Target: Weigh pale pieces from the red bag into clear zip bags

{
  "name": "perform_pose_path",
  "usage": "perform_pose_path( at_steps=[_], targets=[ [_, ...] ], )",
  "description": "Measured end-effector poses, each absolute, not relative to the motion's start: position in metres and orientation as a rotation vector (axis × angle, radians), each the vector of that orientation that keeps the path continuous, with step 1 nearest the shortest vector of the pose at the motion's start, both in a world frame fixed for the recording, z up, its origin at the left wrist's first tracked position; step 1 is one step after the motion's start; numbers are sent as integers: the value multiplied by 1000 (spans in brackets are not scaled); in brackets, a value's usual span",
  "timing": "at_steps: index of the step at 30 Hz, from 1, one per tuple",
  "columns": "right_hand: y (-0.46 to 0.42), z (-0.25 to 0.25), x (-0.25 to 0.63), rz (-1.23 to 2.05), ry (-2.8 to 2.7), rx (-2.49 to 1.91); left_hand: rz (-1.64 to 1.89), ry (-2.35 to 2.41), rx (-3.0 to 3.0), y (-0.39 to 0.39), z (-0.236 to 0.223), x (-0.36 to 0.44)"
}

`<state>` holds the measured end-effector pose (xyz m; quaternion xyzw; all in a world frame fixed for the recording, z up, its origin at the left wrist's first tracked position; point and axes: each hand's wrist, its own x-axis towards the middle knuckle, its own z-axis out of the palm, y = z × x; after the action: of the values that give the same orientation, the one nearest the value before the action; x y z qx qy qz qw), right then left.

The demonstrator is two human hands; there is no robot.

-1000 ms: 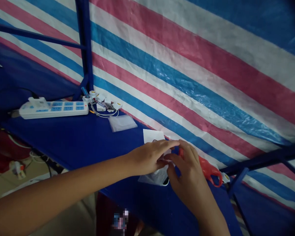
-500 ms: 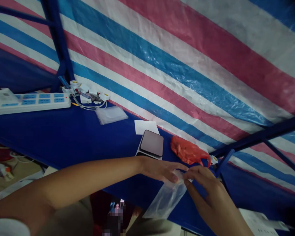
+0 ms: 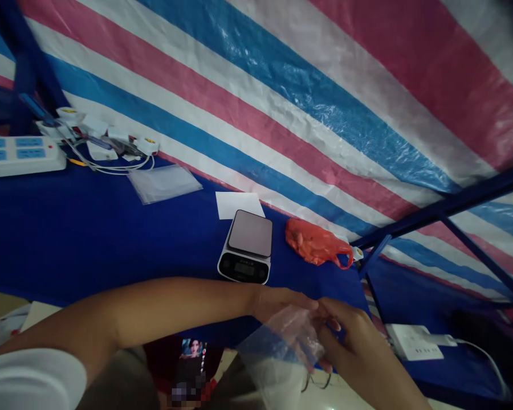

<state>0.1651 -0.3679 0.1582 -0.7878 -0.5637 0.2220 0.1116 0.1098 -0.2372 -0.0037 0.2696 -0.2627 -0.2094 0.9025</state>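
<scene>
A clear plastic bag [image 3: 269, 356] hangs between my hands, over the table's near edge and my lap. My left hand [image 3: 284, 310] grips its upper part; some of the fingers show blurred through the film. From the right, my right hand [image 3: 346, 327] pinches the bag's top corner, its fingertips close against the left ones. Whether the bag's mouth is parted, I cannot tell. Just beyond my left wrist stands a digital kitchen scale [image 3: 250, 239] with a bare weighing plate and a dark display, touched by neither hand.
White paper [image 3: 235, 204] lies behind the scale, a red plastic bag [image 3: 314, 242] to its right. Flat clear bags [image 3: 166, 183] lie left, near tangled cables and plugs [image 3: 111, 142]. Power strips [image 3: 21, 155] sit at left and, lower right, a white one [image 3: 414, 341]. A lit phone [image 3: 192, 364] is below.
My view has shifted, so the scale's display now shows. The clear bag has swung lower and nearer, and more of it now covers my left hand.
</scene>
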Motion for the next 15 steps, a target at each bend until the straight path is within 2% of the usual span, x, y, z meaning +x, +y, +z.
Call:
perform_pose_path(
  at_steps=[4,10,15],
  targets=[
    [-362,156,162,811,-1563,-2291,-457,-554,505,-237,-5,107],
    [-354,165,148,869,-1536,-2295,-420,-465,597,-233,6,95],
    [-354,161,141,1161,-1267,-2165,-452,-528,697,-240,8,98]
  ],
)
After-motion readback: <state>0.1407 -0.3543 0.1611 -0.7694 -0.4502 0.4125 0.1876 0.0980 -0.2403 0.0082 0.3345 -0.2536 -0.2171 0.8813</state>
